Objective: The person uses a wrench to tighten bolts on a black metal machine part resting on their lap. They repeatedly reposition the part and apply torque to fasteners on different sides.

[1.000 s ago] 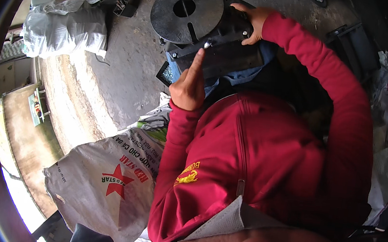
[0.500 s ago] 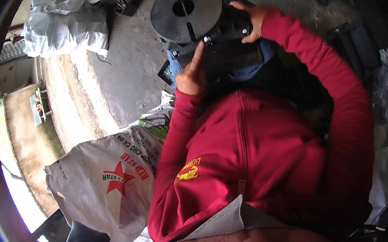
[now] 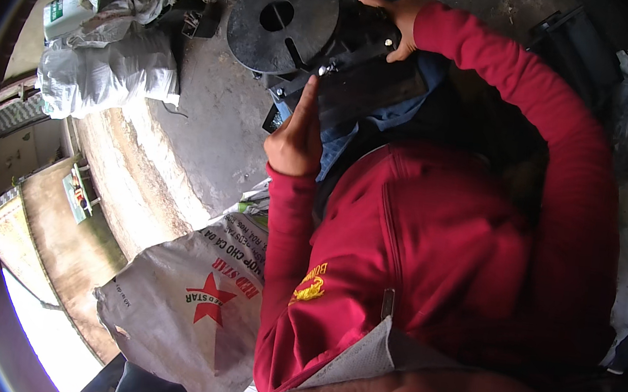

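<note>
The left hand (image 3: 295,136) is loosely curled with its forefinger stretched up, the tip touching the near edge of a heavy dark metal block (image 3: 366,78) — holding nothing. The right hand (image 3: 396,19) wraps over the block's far end, gripping it. Just left of both hands sits a round black metal disc (image 3: 281,18) with a centre hole, joined to the block.

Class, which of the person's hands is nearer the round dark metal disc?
Left. The left hand points up just below the disc; the right hand grips the dark block beside it.
</note>
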A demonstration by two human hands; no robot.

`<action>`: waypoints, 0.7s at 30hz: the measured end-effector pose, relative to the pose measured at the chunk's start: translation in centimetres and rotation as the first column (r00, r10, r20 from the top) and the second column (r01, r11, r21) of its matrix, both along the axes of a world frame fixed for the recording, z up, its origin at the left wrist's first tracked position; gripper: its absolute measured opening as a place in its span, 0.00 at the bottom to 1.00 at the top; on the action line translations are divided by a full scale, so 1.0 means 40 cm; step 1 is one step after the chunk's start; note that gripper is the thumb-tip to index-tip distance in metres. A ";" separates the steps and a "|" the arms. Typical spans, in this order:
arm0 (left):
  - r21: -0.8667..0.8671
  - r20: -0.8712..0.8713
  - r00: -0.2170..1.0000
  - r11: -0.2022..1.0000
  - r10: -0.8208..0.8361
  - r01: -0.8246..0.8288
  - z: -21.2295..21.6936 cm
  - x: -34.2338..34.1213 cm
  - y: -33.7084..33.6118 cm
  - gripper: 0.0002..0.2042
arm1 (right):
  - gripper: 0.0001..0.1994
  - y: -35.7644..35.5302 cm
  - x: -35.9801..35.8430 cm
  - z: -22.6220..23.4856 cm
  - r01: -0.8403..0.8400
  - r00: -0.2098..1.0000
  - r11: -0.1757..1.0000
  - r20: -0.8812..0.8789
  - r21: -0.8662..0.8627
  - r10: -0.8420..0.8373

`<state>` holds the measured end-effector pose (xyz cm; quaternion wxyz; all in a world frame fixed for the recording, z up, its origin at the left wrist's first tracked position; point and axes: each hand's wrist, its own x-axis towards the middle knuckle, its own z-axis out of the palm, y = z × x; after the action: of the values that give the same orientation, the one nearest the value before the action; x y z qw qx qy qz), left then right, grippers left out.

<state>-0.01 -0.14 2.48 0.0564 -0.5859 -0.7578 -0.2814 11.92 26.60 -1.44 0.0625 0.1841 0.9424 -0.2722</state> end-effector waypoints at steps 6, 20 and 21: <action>-0.073 -0.038 0.998 0.996 0.045 -0.048 -0.086 -0.019 0.002 0.25 | 0.56 -0.022 -0.001 0.015 -0.029 1.000 0.999 0.006 -0.032 0.029; 0.087 0.040 0.997 0.994 -0.070 0.066 -0.002 -0.007 0.014 0.22 | 0.57 0.006 0.011 -0.001 0.014 1.000 0.997 0.013 -0.074 -0.013; 0.195 0.053 0.994 0.977 -0.094 0.082 0.010 0.006 0.008 0.22 | 0.56 0.001 0.009 -0.005 0.005 1.000 0.997 -0.009 -0.075 -0.005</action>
<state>0.24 0.18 2.89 0.0766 -0.6015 -0.7019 -0.3736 12.27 26.66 -1.64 0.0643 0.1826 0.9313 -0.3086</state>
